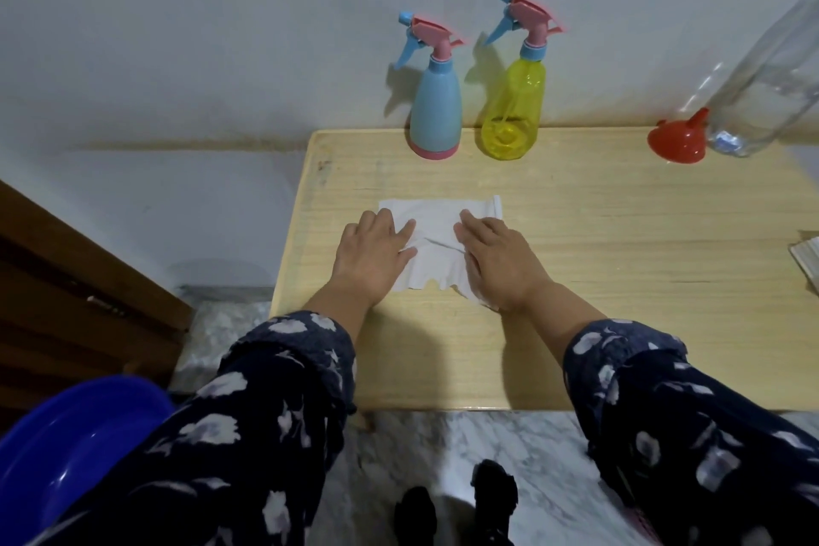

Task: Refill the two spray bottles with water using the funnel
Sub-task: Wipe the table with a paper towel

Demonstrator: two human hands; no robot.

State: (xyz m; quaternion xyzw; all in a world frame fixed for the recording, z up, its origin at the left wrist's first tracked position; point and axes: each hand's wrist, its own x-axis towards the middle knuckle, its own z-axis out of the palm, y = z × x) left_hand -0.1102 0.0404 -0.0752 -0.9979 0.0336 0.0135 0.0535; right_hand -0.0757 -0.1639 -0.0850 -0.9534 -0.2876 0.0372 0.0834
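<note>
Plastic makes up every piece here, so all of it should handle light and fairly stiff, slick if it gets wet. On the left of the wooden table (620,235), the left hand (372,255) lies flat with fingers spread on a white paper towel (436,231), gripping nothing. Beside it the right hand (496,262) presses the same sheet, open and flat, with the towel's torn edge bunched under the palm. Beyond the hands, at the table's far edge by the wall, stands the blue spray bottle (435,111), then the yellow spray bottle (514,111) just beside it; both wear their trigger heads, and the yellow one looks nearly empty. Each is best taken round the body while the collar is unscrewed. Farther right, well apart from both hands, the red funnel (676,140) sits mouth down, next to a clear bottle (762,80) leaning in from the right, which seems to hold water and will be the heaviest to lift.
</note>
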